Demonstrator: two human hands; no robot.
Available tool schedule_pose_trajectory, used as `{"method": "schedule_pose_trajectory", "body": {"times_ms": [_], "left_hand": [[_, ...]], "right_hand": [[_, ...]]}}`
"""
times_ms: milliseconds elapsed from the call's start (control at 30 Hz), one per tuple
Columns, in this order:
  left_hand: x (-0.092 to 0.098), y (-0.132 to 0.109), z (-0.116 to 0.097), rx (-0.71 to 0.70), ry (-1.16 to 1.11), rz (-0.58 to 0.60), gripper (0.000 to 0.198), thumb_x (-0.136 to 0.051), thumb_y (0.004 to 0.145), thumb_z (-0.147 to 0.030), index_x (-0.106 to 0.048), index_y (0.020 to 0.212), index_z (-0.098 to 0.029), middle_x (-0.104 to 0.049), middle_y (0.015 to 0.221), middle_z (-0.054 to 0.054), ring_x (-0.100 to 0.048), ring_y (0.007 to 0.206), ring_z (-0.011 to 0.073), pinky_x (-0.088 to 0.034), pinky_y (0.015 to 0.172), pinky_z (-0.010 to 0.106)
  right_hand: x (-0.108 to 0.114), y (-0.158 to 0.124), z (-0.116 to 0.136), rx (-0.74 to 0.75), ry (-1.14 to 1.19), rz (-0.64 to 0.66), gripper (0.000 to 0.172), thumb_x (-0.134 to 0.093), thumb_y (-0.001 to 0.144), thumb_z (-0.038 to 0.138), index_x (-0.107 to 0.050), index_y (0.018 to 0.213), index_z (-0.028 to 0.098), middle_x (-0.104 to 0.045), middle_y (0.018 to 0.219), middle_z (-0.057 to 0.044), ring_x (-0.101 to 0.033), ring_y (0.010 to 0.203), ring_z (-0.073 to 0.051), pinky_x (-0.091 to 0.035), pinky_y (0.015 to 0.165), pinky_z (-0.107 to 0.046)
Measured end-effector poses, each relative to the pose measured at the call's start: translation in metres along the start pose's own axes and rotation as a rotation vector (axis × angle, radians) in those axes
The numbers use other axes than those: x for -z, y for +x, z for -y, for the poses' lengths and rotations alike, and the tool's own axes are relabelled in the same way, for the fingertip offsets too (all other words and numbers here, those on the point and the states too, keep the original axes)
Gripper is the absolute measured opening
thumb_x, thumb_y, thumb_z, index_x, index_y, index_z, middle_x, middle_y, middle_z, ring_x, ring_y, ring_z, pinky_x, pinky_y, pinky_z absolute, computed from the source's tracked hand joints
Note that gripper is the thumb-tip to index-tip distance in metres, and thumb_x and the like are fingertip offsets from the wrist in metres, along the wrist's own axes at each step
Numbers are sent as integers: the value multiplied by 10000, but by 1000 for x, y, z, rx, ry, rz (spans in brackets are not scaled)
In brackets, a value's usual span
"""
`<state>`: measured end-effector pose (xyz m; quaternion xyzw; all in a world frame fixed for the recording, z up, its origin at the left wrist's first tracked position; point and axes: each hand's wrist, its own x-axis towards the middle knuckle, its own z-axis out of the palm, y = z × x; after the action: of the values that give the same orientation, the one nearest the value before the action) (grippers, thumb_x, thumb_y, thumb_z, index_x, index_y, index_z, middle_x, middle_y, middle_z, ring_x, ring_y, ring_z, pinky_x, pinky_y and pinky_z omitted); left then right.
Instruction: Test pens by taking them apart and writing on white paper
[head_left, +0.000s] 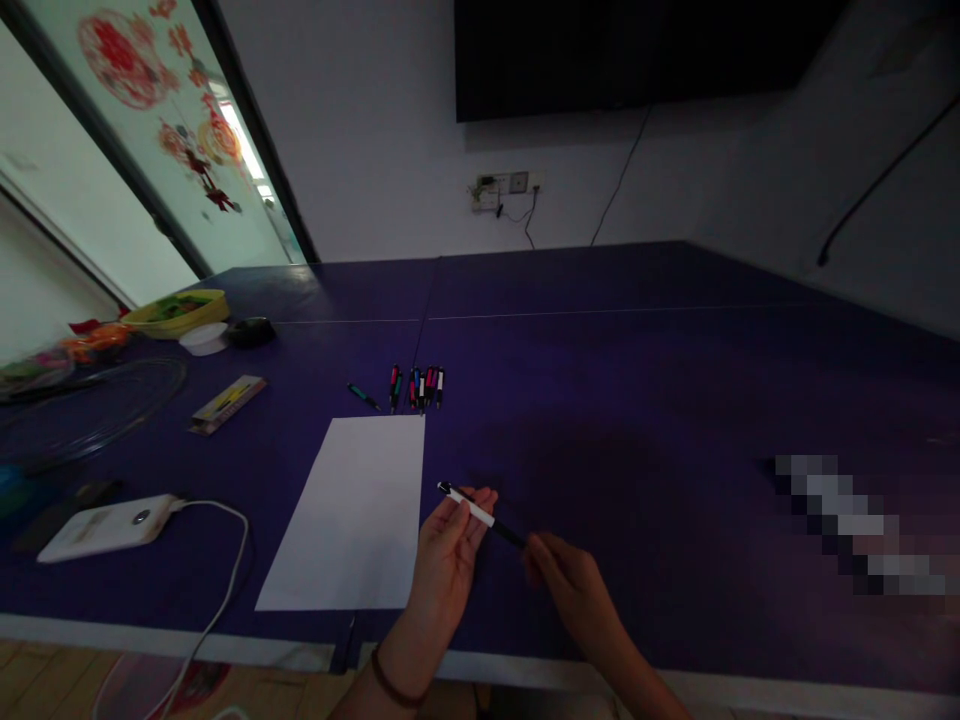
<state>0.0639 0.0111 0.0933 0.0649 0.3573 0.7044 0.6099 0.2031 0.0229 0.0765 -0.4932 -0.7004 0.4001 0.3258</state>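
A black and white marker pen is held level above the dark blue table near its front edge. My left hand pinches the white barrel near the cap end. My right hand closes on the black end. A blank white sheet of paper lies just left of my hands. Beyond the sheet, several coloured marker pens lie in a row, with one green pen apart on their left.
A white device with a cable lies at the front left. Further back on the left are a flat pen box, a glass plate, a yellow bowl and a black object. A dark screen hangs on the wall.
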Motion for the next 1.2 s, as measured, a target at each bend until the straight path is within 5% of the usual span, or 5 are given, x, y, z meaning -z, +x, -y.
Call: {"method": "schedule_pose_trajectory", "body": {"times_ms": [167, 433, 700, 933, 1200], "left_hand": [[-1, 2, 3, -17, 26, -14, 228, -707, 612, -201, -610, 796, -108, -667, 824, 94, -604, 898, 215, -396, 918, 341], [-1, 6, 4, -55, 142, 98, 206, -685, 633, -236, -625, 788, -114, -670, 779, 81, -620, 834, 190, -405, 895, 340], [-1, 10, 9, -64, 179, 48, 232, -682, 632, -258, -621, 802, -114, -669, 786, 81, -626, 787, 186, -432, 853, 350], [-1, 13, 5, -29, 272, 83, 222, -682, 629, -259, -622, 782, -108, -664, 733, 74, -629, 731, 182, -458, 794, 334], [-4, 12, 7, -50, 293, 83, 271, -688, 616, -282, -626, 813, -105, -667, 764, 92, -631, 767, 216, -453, 807, 374]], "right_hand": [[0, -2, -2, 132, -77, -98, 264, -440, 792, 412, -547, 685, 196, -564, 652, -31, -516, 595, -141, -377, 565, -250], [-8, -1, -4, -439, 679, 229, 435, -479, 675, 597, -414, 541, 188, -324, 445, 68, -266, 379, -57, -207, 378, -205], [-4, -6, -4, -84, 235, -31, 375, -491, 712, 528, -508, 572, 181, -462, 551, 11, -408, 511, -103, -311, 500, -232], [-15, -9, -12, -520, 967, 352, 389, -543, 646, 520, -362, 519, 200, -211, 429, 100, -151, 367, -38, -109, 354, -203], [-20, -9, -15, -209, 420, -6, 414, -507, 687, 558, -448, 540, 175, -353, 484, 57, -298, 463, -65, -242, 436, -204]]}}
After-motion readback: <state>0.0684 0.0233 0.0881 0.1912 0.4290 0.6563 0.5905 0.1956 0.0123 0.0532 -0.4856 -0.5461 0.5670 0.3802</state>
